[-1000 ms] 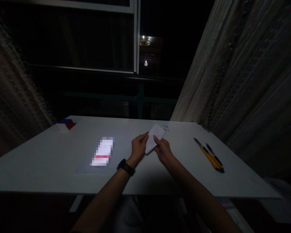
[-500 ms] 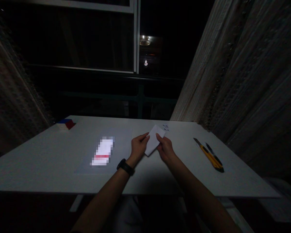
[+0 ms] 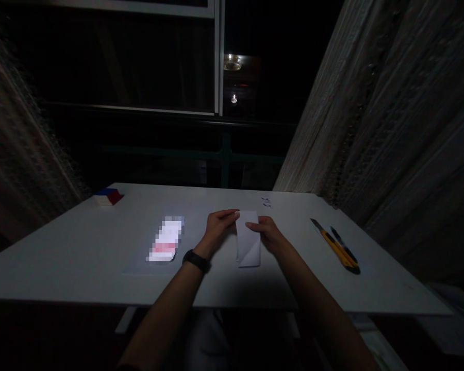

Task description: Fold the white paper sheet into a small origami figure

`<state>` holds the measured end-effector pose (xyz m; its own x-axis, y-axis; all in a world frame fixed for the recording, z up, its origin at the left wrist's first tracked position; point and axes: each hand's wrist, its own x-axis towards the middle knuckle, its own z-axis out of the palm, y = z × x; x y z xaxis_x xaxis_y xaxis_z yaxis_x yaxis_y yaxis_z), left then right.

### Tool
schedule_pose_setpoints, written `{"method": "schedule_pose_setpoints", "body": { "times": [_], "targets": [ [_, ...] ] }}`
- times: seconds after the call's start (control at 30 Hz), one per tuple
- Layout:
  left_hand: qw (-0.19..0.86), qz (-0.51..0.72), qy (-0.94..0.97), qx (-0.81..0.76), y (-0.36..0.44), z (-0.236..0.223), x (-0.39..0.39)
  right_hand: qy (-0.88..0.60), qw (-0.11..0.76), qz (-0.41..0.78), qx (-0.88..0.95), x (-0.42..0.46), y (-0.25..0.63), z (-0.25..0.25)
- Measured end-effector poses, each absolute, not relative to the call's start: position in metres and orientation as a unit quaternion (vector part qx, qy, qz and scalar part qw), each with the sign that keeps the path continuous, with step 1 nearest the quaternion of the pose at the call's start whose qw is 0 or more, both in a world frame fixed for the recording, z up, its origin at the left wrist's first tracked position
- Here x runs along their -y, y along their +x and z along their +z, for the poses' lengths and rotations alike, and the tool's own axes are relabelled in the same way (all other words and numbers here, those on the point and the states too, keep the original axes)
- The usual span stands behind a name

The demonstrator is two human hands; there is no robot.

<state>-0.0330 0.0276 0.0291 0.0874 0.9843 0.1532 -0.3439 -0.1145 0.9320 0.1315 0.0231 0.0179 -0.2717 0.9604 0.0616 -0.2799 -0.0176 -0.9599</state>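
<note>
Watching from afar through the head camera, I have a pale curtain (image 3: 313, 103) hanging at the right and, across the middle, the white table (image 3: 81, 247), dimly lit. On it, left of the hands, a lit phone (image 3: 165, 239) lies with its screen blurred out; I see no shift in its place. Well off to the right, the yellow utility knife (image 3: 334, 247) rests untouched just beside a dark pen (image 3: 343, 244).

And there's the change: the folded white paper (image 3: 248, 245) has swung round! Half a second ago it leaned diagonally; now its long sides run almost straight toward the wearer. It sits between the two hands, over the table's middle, though whether its near end touches the tabletop I can't tell. The left hand (image 3: 219, 222) pinches it narrowly at the far left corner; the right hand (image 3: 269, 230) grips the right edge, thumb on top, fingers hidden behind.

Smallest of all, a slanting flap edge now shows at the near end. To me that means the folding has reached a turn-and-realign step, with that layer exposed and, I'd judge, liable to lift if the grip slackens.
</note>
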Motion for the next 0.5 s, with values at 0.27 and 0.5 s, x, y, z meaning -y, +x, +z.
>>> {"method": "schedule_pose_setpoints", "body": {
  "times": [0.27,0.5],
  "targets": [
    [0.654,0.514,0.477,-0.284,-0.0382,0.0279,-0.0250,-0.286,0.470,0.692,0.467,-0.0209,0.1331,0.0201],
    [0.661,0.520,0.467,-0.275,-0.0380,0.0264,-0.0264,-0.288,0.489,0.683,0.459,-0.0195,0.1286,0.0174]
  ]
}}
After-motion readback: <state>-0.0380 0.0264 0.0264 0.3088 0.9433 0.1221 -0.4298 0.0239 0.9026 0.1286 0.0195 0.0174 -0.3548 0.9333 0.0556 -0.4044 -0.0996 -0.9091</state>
